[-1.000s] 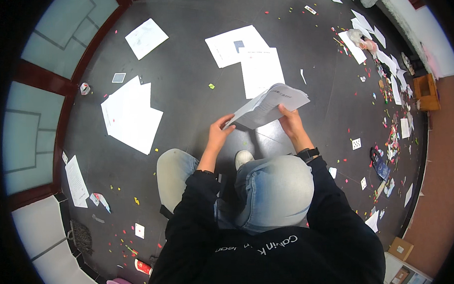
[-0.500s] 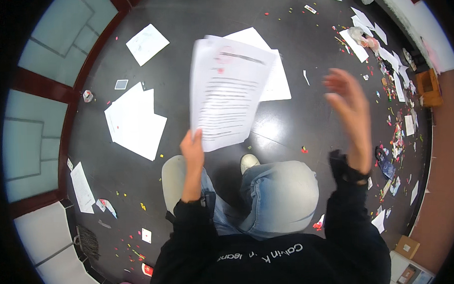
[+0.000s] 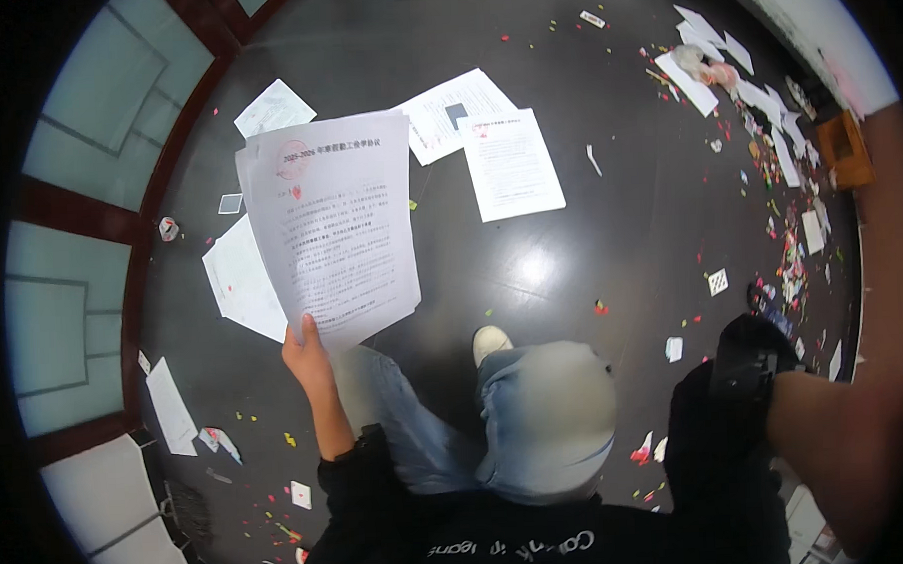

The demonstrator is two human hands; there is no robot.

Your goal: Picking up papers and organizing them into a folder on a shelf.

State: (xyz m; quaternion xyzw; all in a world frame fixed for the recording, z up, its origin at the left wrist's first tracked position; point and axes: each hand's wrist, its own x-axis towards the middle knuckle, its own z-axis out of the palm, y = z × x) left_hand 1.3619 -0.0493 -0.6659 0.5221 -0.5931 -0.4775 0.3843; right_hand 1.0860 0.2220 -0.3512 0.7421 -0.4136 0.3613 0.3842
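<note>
My left hand (image 3: 309,359) is closed on the lower edge of a small stack of printed sheets (image 3: 345,231), the top one bearing a red round stamp. The stack is held up over my left knee, hiding part of the white papers (image 3: 235,280) on the floor behind it. My right hand (image 3: 840,437) is raised close to the camera at the right edge, large and blurred. Its fingers do not show clearly. Beyond the stack, a printed sheet (image 3: 513,165) lies over other white sheets (image 3: 436,123) on the dark floor.
Paper scraps, coloured bits and crumpled plastic (image 3: 713,72) litter the right side. A playing card (image 3: 717,282) and a white sheet (image 3: 170,406) lie on the floor. Glass-panelled doors (image 3: 70,325) line the left; an orange-brown box (image 3: 847,151) stands by the right wall.
The stack in my left hand has moved left, uncovering the printed sheet on the floor. My right hand has drawn back from beside the papers up toward the camera at the right.
</note>
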